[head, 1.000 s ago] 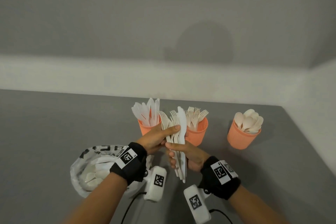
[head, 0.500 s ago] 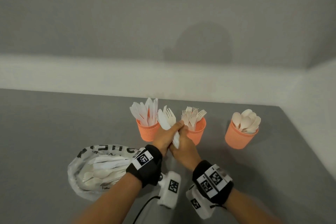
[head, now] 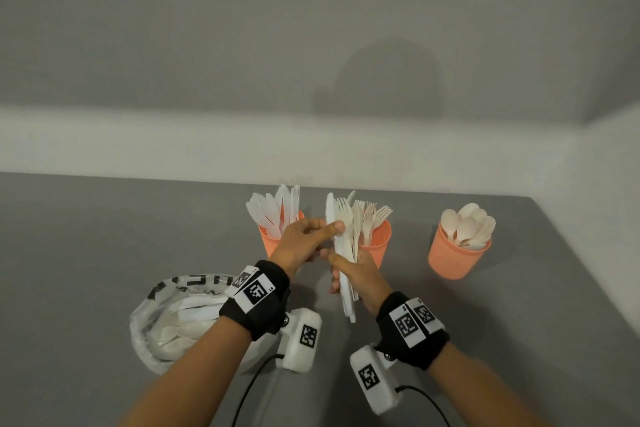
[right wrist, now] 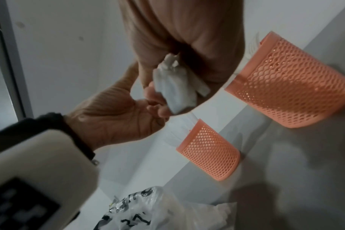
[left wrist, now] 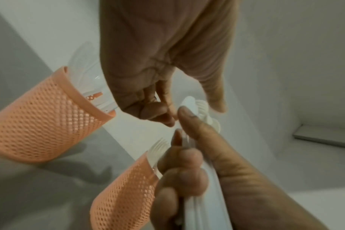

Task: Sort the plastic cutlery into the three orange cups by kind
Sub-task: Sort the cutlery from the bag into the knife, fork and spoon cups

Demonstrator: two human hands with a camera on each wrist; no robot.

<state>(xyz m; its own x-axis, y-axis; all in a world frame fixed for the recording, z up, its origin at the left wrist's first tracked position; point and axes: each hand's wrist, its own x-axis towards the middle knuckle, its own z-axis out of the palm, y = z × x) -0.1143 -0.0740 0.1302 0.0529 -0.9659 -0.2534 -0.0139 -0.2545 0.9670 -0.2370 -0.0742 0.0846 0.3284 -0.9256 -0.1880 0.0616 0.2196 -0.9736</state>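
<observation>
Three orange mesh cups stand in a row: the knife cup point(head: 270, 246), the fork cup point(head: 380, 250) and the spoon cup point(head: 453, 260). My right hand point(head: 343, 267) grips a bundle of white plastic cutlery point(head: 343, 246) upright, just in front of the fork cup. The bundle shows forks and a knife point(head: 330, 215) at its left edge. My left hand point(head: 329, 229) reaches in from the left, and its thumb and curled fingers pinch that knife near the blade. In the right wrist view the bundle's handle ends point(right wrist: 175, 91) stick out below my right palm.
A crumpled plastic bag point(head: 162, 322) holding more white cutlery lies at the lower left on the grey table point(head: 104, 253). A pale wall runs close behind the cups. The table's right edge point(head: 588, 274) passes just beyond the spoon cup.
Half a second ago both hands were clasped together round the bundle, hiding most of it. Now they have drawn apart a little, the bundle stands exposed, and my left thumb lies on the knife.
</observation>
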